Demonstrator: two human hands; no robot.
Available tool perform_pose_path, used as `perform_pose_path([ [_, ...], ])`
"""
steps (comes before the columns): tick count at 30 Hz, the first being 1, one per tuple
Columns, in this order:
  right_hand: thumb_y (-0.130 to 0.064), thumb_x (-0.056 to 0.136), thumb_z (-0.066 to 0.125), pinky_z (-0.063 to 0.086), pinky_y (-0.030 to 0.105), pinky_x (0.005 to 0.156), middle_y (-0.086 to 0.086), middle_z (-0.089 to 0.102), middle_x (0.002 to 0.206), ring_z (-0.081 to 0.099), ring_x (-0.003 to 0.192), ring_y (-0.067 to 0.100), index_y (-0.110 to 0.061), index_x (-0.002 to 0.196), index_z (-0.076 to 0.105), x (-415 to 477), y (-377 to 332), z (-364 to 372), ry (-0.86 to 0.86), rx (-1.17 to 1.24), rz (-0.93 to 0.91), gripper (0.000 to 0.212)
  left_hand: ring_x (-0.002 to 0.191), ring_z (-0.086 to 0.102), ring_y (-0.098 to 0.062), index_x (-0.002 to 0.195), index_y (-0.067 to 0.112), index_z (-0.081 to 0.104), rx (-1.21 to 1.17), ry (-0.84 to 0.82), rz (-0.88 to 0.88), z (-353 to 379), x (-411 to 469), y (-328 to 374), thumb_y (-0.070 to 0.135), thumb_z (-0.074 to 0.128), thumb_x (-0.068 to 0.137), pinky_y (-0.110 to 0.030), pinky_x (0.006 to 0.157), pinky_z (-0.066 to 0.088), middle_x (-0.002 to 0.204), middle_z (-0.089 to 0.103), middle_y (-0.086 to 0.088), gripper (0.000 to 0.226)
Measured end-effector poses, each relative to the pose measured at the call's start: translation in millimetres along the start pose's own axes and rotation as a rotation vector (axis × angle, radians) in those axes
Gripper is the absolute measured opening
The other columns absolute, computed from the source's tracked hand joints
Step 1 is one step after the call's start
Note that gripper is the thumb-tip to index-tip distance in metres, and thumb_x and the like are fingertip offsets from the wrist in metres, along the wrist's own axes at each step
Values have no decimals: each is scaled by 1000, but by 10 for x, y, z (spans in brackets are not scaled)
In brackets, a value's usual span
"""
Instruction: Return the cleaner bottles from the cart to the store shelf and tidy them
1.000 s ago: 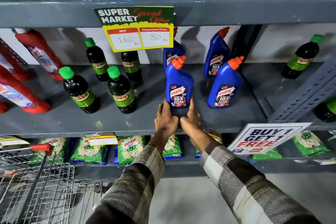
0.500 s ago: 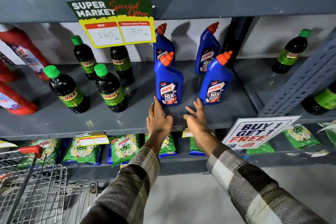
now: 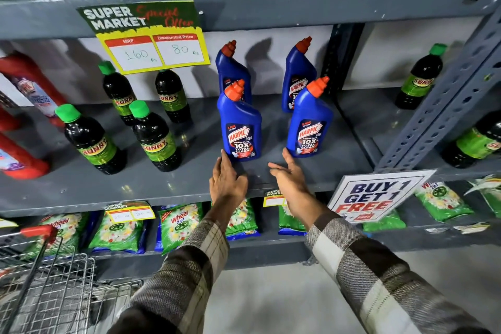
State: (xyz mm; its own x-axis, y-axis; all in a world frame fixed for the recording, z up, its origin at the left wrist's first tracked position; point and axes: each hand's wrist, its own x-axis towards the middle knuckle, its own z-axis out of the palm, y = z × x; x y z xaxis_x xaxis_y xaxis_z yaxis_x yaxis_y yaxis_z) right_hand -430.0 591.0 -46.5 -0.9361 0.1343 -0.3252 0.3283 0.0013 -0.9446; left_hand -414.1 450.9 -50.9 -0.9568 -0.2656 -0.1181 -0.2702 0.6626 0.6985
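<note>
Several blue Harpic cleaner bottles with orange caps stand upright on the grey shelf (image 3: 81, 187). The front left bottle (image 3: 240, 127) and the front right bottle (image 3: 310, 123) each hide part of a bottle behind: back left (image 3: 230, 68), back right (image 3: 298, 73). My left hand (image 3: 226, 184) rests open on the shelf, fingertips at the base of the front left bottle. My right hand (image 3: 294, 179) is open, fingers spread, its tips near the base of the front right bottle. Neither hand holds anything.
Dark green-capped Sunny bottles (image 3: 92, 141) and red bottles (image 3: 24, 163) stand to the left. A wire cart (image 3: 48, 287) sits at the lower left. A price sign (image 3: 151, 35) hangs above, a "Buy 1 Get 1 Free" sign (image 3: 376, 195) at right. Detergent packets (image 3: 179, 225) fill the lower shelf.
Both hands let go of the front left blue bottle and drew back to the shelf's front. My right hand has shifted right, towards the front right bottle.
</note>
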Motion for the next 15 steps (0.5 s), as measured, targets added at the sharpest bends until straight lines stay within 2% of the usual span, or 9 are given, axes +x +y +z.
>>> perform_pose_path([
  [2, 4, 89, 51, 48, 4, 69, 9, 63, 130, 65, 107, 24, -22, 150, 25, -39, -12, -2, -17, -26, -7, 72, 151, 16, -25, 158, 18, 3, -13, -29, 9, -29, -9, -30, 21, 49, 87, -42, 121, 21, 163, 20, -6, 85],
  [5, -8, 91, 54, 45, 30, 104, 5, 53, 143, 60, 117, 18, -26, 149, 27, -182, -2, 33, -34, -143, -104, 67, 144, 31, -30, 155, 16, 16, -91, 8, 121, -107, -123, -102, 28, 45, 88, -44, 115, 31, 157, 34, -10, 74],
  [7, -27, 90, 56, 44, 42, 108, 3, 56, 140, 58, 122, 18, -36, 147, 28, -328, -19, 37, -9, -339, -210, 64, 140, 37, -28, 152, 13, 26, -14, 105, 234, -211, -252, -134, 28, 44, 99, -41, 111, 35, 154, 39, -10, 58],
  [8, -34, 90, 55, 43, 43, 109, 1, 53, 143, 54, 128, 18, -40, 146, 26, -431, -54, 32, 21, -417, -269, 63, 141, 38, -27, 151, 11, 29, 59, 160, 291, -295, -321, -143, 30, 43, 101, -40, 110, 36, 155, 40, -10, 55],
  [12, -44, 93, 47, 33, 35, 117, -7, 30, 158, 29, 145, 10, -29, 149, 26, -844, -300, 50, 215, -666, -656, 62, 146, 37, -23, 148, 10, 41, 277, 381, 590, -756, -572, -156, 40, 42, 100, -38, 116, 35, 155, 43, -6, 57],
  [15, -54, 91, 43, 30, 43, 116, -5, 16, 162, 12, 151, 15, -27, 152, 18, -1273, -568, 99, 416, -847, -875, 71, 148, 32, -23, 145, 10, 45, 312, 545, 756, -1176, -822, -21, 44, 44, 99, -40, 118, 34, 156, 40, -5, 58],
])
